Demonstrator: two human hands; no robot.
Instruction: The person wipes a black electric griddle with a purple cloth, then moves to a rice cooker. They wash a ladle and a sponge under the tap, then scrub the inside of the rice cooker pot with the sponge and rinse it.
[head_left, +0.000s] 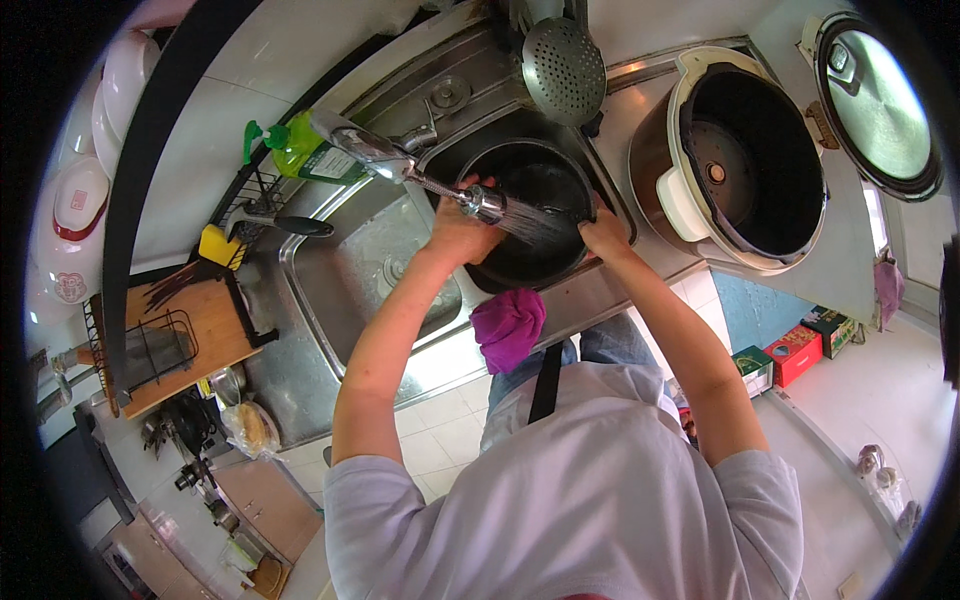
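A black inner cooking pot (525, 262) sits tilted in the right sink basin, with a little water inside. Water sprays into it from the chrome faucet head (484, 204). At the pot's left rim is my left hand (461, 232), gripping it; the faucet partly covers the fingers. My right hand (602, 232) holds the opposite rim, thumb on top and the other fingers mostly hidden behind the wall. Just below the pot, a purple cloth (510, 330) hangs over the front edge of the sink.
Right of the sink stands an electric pressure cooker (664, 180), its lid (874, 105) raised. A perforated skimmer (564, 71) hangs above the pot. To the left are the other basin (337, 277), a green soap bottle (300, 150), a black-handled brush (300, 225) and a yellow sponge (219, 246).
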